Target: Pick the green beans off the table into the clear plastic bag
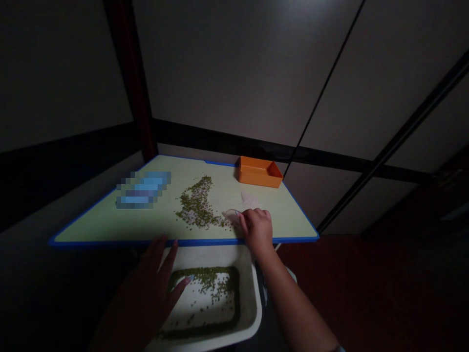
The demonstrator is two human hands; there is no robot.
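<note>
Dark walls (pixel 238 73) and a dark red floor (pixel 366 274) sit around a pale green table (pixel 110 225) with a blue edge. A long heap of small green beans (pixel 196 205) lies on the table, running from near the far edge down toward the near edge. Just by the low end of the heap is a clear scoop (pixel 231 216). It is smooth and round at the tip, its long side lies almost flat on the table, and its tip points left at the beans. The right hand (pixel 257 231) sits on the table with its fingers curled close over the back of the scoop, in a narrow grip, and the bare arm comes up from the bottom of the view. A thin, pale piece (pixel 249 199) lies just past that hand. An orange tray (pixel 258 172) with flat sides sits at the far edge. A blurred blue thing (pixel 143 189) lies on the left. Below the table is a white tub (pixel 249 303) with more beans (pixel 208 281) in it. The left hand (pixel 146 283) is open wide, with its fingers spread, and reaches over the tub's edge, holding nothing.
</note>
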